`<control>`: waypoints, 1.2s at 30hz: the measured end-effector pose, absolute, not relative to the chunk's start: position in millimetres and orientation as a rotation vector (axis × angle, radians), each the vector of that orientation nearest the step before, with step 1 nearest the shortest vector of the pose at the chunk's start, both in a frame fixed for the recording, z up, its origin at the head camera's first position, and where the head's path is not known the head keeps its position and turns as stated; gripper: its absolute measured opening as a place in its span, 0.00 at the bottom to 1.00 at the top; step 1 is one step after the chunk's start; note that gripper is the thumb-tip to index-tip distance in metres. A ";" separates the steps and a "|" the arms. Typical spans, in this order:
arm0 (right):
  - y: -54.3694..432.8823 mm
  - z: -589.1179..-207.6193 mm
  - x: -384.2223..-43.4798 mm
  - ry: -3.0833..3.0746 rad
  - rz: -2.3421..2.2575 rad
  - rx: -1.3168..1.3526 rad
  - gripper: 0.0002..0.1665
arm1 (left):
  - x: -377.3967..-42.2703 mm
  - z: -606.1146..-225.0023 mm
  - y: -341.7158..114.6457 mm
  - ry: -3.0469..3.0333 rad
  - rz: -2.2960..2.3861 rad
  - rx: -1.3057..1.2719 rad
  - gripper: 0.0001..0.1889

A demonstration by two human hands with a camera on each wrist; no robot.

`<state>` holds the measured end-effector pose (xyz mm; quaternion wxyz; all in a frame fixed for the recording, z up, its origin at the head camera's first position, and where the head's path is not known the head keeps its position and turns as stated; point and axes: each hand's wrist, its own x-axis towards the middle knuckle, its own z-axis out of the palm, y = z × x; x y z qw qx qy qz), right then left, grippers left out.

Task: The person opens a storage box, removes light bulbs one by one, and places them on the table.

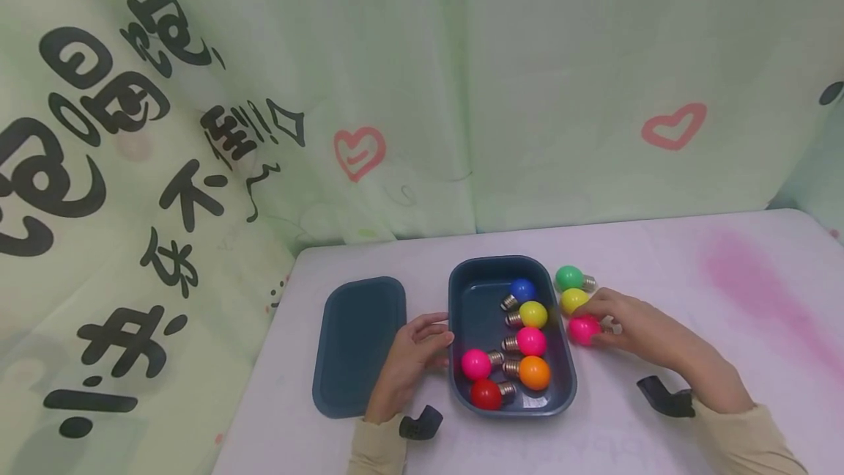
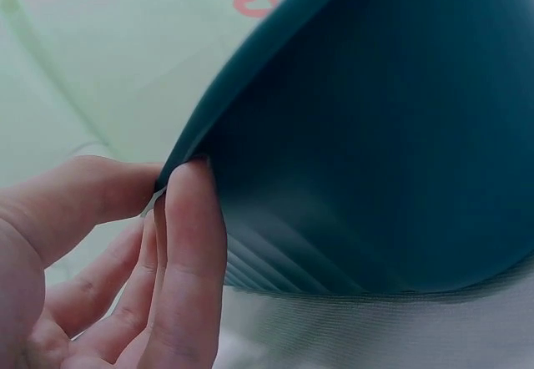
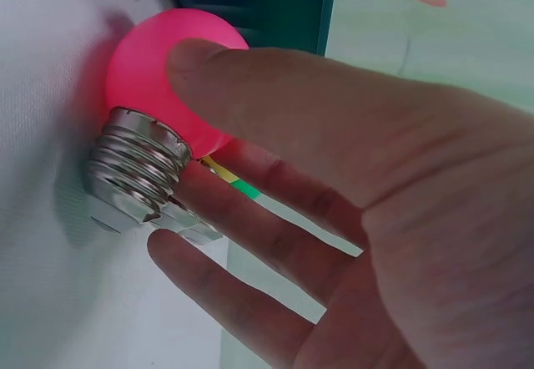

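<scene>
A dark blue-green box (image 1: 473, 299) holds several coloured light bulbs, among them a blue bulb (image 1: 524, 289), an orange bulb (image 1: 535, 372) and a red bulb (image 1: 486, 394). My left hand (image 1: 414, 355) pinches the box's left rim (image 2: 188, 135) between thumb and fingers. To the right of the box, a pink bulb (image 1: 584, 329) lies on the table, its metal screw base (image 3: 138, 164) pointing away from the box. My right hand (image 1: 642, 332) grips this bulb, with the thumb on its pink globe (image 3: 150, 68) and the fingers partly hidden at its far side.
Beyond the gripped bulb lie a yellow bulb (image 1: 574, 301) and a green bulb (image 1: 568, 278), close to the box's right wall. A flat dark lid (image 1: 359, 347) rests on the pale table (image 1: 659, 431) at the left. Behind hangs a printed curtain (image 1: 560, 94).
</scene>
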<state>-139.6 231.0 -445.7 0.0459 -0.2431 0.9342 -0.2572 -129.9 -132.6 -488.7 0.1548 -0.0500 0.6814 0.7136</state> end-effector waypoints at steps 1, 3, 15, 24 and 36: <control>231.3 -445.8 -139.6 2.852 -0.786 -0.740 0.24 | -129.9 -488.6 -132.6 1.954 2.043 -0.143 0.25; 231.8 -446.0 -139.7 2.852 -0.784 -0.735 0.25 | -129.8 -488.4 -132.7 1.958 2.040 -0.139 0.25; 230.1 -444.3 -138.2 2.828 -0.786 -0.693 0.25 | -129.8 -489.6 -133.1 1.954 2.057 -0.120 0.25; 223.5 -435.5 -137.4 2.828 -0.739 -0.678 0.27 | -129.6 -488.0 -133.0 1.936 2.064 -0.114 0.25; 201.6 -416.7 -135.1 2.846 -0.731 -0.699 0.28 | -129.4 -487.1 -133.1 1.939 2.060 -0.114 0.25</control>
